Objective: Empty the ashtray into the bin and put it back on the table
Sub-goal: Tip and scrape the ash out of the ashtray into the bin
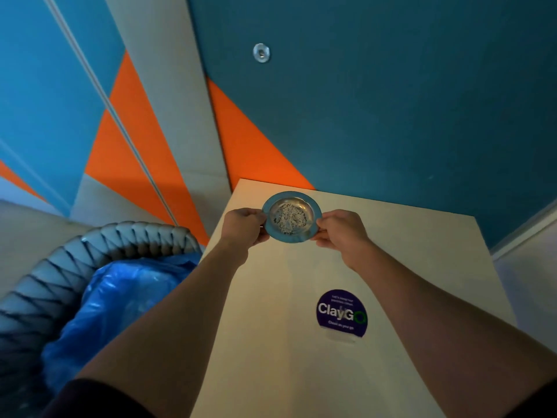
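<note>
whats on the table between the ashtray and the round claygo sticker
Nothing: in the head view the pale table is bare between the ashtray, held at its rim by both hands, and the ClayGo sticker.

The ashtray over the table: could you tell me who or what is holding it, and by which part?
Both hands hold the ashtray by its flat outer rim: the left hand pinches the left edge, the right hand the right edge. Ash still lies in its bowl.

A shared commercial lounge or smoking area is indicated: a "ClayGo" sticker (341,313) is fixed on the table (422,267), behind which colour-blocked walls (391,101) are seen.
</note>
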The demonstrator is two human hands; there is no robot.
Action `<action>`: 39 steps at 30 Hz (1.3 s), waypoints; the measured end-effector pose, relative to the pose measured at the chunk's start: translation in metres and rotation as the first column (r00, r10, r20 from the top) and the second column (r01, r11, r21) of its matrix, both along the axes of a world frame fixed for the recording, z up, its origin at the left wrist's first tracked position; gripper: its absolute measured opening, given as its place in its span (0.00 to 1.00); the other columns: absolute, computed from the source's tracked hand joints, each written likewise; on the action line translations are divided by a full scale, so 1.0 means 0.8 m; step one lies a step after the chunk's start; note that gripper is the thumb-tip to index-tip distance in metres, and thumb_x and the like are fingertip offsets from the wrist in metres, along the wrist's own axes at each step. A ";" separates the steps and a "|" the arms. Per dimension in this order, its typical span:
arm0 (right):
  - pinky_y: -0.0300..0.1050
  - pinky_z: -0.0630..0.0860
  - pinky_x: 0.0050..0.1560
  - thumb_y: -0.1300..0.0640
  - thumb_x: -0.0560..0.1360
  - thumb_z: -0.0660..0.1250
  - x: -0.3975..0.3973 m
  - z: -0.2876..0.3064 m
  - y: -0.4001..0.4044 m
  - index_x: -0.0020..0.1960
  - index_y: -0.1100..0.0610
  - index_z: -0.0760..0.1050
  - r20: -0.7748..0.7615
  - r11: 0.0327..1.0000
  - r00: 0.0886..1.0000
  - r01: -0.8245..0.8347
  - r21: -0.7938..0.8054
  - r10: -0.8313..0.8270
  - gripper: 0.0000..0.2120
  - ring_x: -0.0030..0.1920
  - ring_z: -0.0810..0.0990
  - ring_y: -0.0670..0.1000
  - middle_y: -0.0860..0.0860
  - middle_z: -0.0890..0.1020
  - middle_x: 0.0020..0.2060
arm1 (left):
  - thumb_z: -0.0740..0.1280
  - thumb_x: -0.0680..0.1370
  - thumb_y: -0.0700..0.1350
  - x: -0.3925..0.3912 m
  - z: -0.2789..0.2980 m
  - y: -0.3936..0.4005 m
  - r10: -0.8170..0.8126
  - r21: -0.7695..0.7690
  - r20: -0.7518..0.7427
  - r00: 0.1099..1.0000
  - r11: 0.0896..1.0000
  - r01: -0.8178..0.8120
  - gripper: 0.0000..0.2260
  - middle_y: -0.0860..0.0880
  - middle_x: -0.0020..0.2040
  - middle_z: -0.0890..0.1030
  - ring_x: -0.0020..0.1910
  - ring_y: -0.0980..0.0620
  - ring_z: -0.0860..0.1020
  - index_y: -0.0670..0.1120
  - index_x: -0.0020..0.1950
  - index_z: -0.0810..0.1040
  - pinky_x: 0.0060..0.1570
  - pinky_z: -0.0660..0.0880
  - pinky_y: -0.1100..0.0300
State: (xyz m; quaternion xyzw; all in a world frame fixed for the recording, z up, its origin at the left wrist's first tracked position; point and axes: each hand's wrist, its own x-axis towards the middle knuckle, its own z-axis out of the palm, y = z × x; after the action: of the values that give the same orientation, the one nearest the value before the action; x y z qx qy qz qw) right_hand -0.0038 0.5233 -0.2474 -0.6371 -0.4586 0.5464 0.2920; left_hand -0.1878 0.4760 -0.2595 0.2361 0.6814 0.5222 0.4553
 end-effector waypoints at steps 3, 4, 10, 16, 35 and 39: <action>0.44 0.82 0.38 0.63 0.78 0.65 -0.047 -0.001 -0.012 0.49 0.56 0.77 -0.013 0.998 0.998 -0.056 0.006 0.056 0.04 0.38 0.86 0.51 0.56 0.85 0.41 | 0.66 0.77 0.36 -0.045 -0.004 -0.020 0.056 -0.001 0.001 0.998 0.998 -0.056 0.05 0.45 0.36 0.81 0.30 0.51 0.79 0.42 0.43 0.79 0.29 0.77 0.60; 0.45 0.83 0.39 0.63 0.78 0.65 -0.062 -0.001 -0.017 0.48 0.56 0.77 -0.020 0.998 0.997 -0.069 0.009 0.069 0.04 0.38 0.86 0.51 0.56 0.85 0.41 | 0.66 0.77 0.36 -0.059 -0.005 -0.027 0.076 -0.002 0.003 0.997 0.997 -0.076 0.05 0.45 0.35 0.81 0.30 0.51 0.79 0.42 0.42 0.79 0.29 0.76 0.60; 0.44 0.82 0.36 0.63 0.77 0.65 -0.149 -0.013 -0.048 0.40 0.52 0.75 -0.023 0.991 0.991 -0.130 0.015 0.130 0.09 0.37 0.86 0.51 0.56 0.85 0.40 | 0.65 0.79 0.37 -0.136 -0.015 -0.074 0.178 -0.005 0.035 0.983 0.984 -0.178 0.05 0.43 0.37 0.82 0.33 0.49 0.81 0.41 0.44 0.79 0.35 0.82 0.55; 0.44 0.81 0.34 0.62 0.77 0.65 -0.225 -0.032 -0.081 0.41 0.52 0.76 -0.023 0.979 0.979 -0.202 0.007 0.202 0.08 0.36 0.86 0.51 0.56 0.85 0.40 | 0.64 0.80 0.37 -0.200 -0.028 -0.126 0.257 -0.016 0.083 0.963 0.966 -0.256 0.05 0.44 0.39 0.82 0.34 0.51 0.81 0.41 0.46 0.79 0.28 0.78 0.62; 0.44 0.83 0.37 0.59 0.78 0.66 -0.388 -0.145 -0.170 0.51 0.56 0.77 -0.069 0.901 0.910 -0.414 -0.125 0.409 0.03 0.36 0.87 0.51 0.56 0.87 0.40 | 0.65 0.80 0.38 -0.343 -0.124 -0.251 0.477 -0.141 0.025 0.879 0.872 -0.469 0.07 0.46 0.36 0.82 0.27 0.57 0.82 0.40 0.44 0.81 0.27 0.77 0.65; 0.44 0.83 0.38 0.56 0.77 0.66 -0.400 -0.166 -0.175 0.48 0.56 0.78 -0.098 0.888 0.899 -0.437 -0.145 0.427 0.04 0.37 0.87 0.51 0.55 0.86 0.41 | 0.65 0.80 0.38 -0.366 -0.144 -0.268 0.517 -0.153 -0.013 0.856 0.845 -0.513 0.09 0.46 0.37 0.82 0.26 0.59 0.81 0.42 0.41 0.80 0.27 0.77 0.66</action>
State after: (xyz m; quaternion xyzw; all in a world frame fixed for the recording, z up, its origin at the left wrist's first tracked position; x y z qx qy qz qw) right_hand -0.3234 0.3832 -0.3798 -0.5233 -0.5328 0.6534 0.1244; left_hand -0.4804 0.2613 -0.3749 0.0022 0.7506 0.5754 0.3247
